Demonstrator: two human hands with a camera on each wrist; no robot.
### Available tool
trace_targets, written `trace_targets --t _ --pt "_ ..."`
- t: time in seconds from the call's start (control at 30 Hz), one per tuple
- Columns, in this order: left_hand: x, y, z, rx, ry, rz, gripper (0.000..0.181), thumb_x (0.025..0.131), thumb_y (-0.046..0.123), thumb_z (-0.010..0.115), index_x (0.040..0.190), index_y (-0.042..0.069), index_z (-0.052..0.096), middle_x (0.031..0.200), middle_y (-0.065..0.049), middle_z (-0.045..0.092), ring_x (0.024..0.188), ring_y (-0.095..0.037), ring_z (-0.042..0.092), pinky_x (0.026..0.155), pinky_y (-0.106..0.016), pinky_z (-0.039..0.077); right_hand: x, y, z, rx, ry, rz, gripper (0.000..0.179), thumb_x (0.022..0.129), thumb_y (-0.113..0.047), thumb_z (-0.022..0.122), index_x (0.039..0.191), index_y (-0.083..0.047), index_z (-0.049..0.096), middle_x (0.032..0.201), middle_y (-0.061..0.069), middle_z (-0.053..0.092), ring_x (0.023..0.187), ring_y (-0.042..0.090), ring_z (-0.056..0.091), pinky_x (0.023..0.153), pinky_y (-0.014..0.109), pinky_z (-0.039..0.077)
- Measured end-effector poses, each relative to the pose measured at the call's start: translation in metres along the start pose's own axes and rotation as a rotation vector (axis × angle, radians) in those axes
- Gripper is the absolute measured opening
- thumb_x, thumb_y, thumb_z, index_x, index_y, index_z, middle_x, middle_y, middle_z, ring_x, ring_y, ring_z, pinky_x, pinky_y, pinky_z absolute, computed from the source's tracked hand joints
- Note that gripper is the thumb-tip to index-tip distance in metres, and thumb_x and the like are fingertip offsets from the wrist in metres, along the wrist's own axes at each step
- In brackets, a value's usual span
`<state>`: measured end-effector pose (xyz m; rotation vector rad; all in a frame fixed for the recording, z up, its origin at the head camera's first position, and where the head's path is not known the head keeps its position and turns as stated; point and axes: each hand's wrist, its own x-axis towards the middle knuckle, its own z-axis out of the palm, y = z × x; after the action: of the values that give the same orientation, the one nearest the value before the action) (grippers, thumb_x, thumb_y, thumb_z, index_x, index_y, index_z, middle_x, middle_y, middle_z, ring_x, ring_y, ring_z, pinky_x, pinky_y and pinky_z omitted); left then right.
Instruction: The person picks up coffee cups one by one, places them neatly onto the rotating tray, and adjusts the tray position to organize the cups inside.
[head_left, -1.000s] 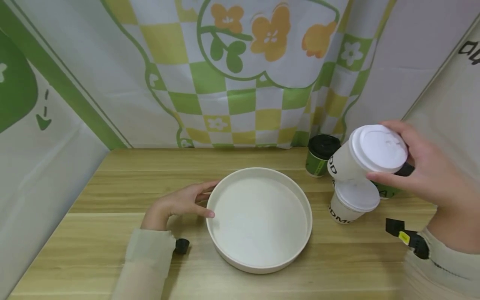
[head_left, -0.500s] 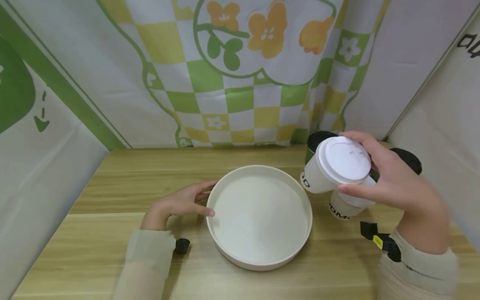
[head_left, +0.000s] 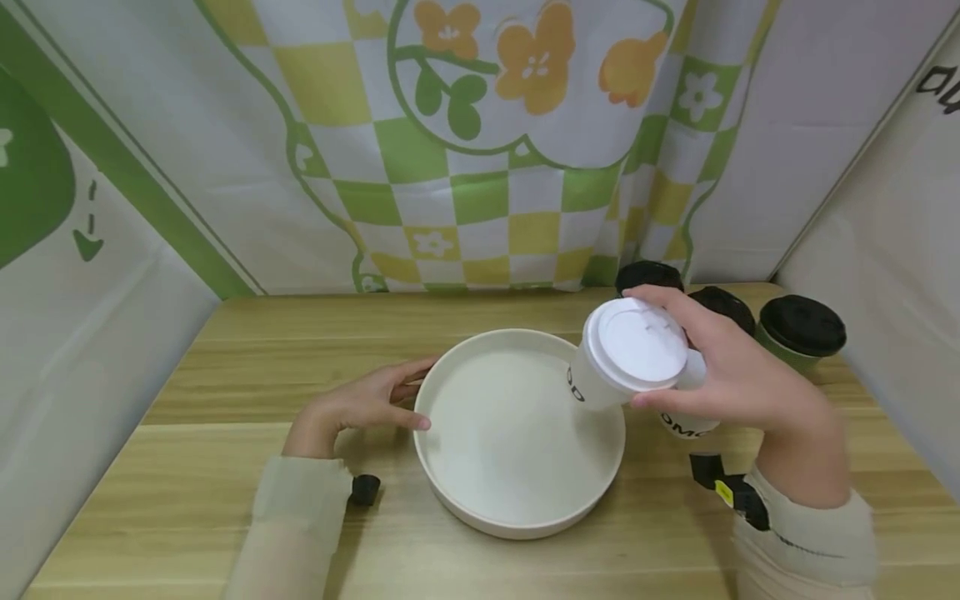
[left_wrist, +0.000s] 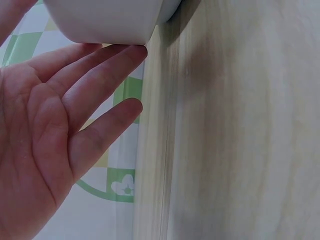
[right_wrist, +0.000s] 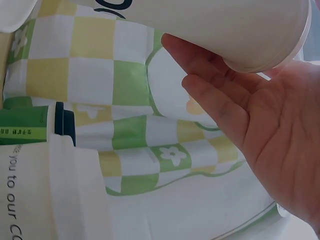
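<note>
In the head view, my right hand [head_left: 727,358] grips a white lidded paper coffee cup [head_left: 637,342], tilted, over the right part of a round cream tray [head_left: 510,525]. The right wrist view shows the fingers [right_wrist: 215,100] against the cup's side [right_wrist: 225,30]. At the tray's left side is my left hand [head_left: 367,400], its thumb at the rim. In the left wrist view its fairly straight fingers [left_wrist: 105,85] touch the tray's outer wall [left_wrist: 105,20]. A second white cup [head_left: 686,423] stands right of the tray, partly hidden by the right hand and held cup.
Behind the right hand stand cups with black lids [head_left: 802,325]; one in the right wrist view is a green cup [right_wrist: 25,125]. A checked flower curtain [head_left: 480,200] hangs behind the wooden table [head_left: 225,517]. White side walls [head_left: 900,208] flank it.
My right hand has carried the white cup leftward and lower, from above the standing cups to over the tray's right side. The left hand and tray have stayed nearly still.
</note>
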<state>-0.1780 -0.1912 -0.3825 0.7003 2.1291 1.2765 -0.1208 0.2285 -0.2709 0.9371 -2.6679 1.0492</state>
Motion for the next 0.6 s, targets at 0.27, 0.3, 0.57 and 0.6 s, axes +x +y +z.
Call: trace_targets --t 0.27,0.3,0.57,0.6 --pt "0.0 0.0 -0.001 0.001 -0.006 0.002 0.098 0.084 0.016 0.08 0.16 0.012 0.019 0.165 -0.015 0.022 0.148 -0.041 0.029 0.117 -0.054 0.037 0.003 -0.002 0.007 -0.057 -0.035 0.001 0.094 0.068 -0.027 0.092 0.147 -0.024 0.041 0.135 -0.005 0.055 0.112 0.007 0.051 0.091 0.022 0.044" --pt "0.0 0.001 -0.001 0.0 -0.006 0.0 0.098 0.084 0.016 0.08 0.16 0.012 0.019 0.165 -0.015 0.022 0.148 -0.041 0.029 0.117 -0.054 0.037 0.004 -0.002 0.008 -0.061 -0.042 0.005 0.094 0.069 -0.028 0.092 0.147 -0.024 0.041 0.136 -0.005 0.055 0.113 0.007 0.05 0.093 0.024 0.044" --pt "0.0 0.001 0.001 -0.024 -0.003 -0.013 0.096 0.084 0.013 0.079 0.16 0.011 0.019 0.164 -0.015 0.023 0.149 -0.04 0.029 0.118 -0.054 0.035 0.005 -0.004 0.017 -0.074 -0.105 -0.001 0.091 0.073 -0.037 0.089 0.148 -0.022 0.039 0.138 -0.002 0.054 0.118 0.014 0.053 0.096 0.04 0.049" --pt "0.0 0.001 0.001 -0.031 -0.003 -0.015 0.096 0.084 0.013 0.079 0.159 0.01 0.019 0.165 -0.015 0.023 0.149 -0.041 0.029 0.118 -0.054 0.035 0.006 -0.004 0.019 -0.07 -0.111 -0.008 0.091 0.073 -0.037 0.089 0.148 -0.021 0.039 0.139 -0.001 0.054 0.118 0.015 0.053 0.096 0.041 0.049"
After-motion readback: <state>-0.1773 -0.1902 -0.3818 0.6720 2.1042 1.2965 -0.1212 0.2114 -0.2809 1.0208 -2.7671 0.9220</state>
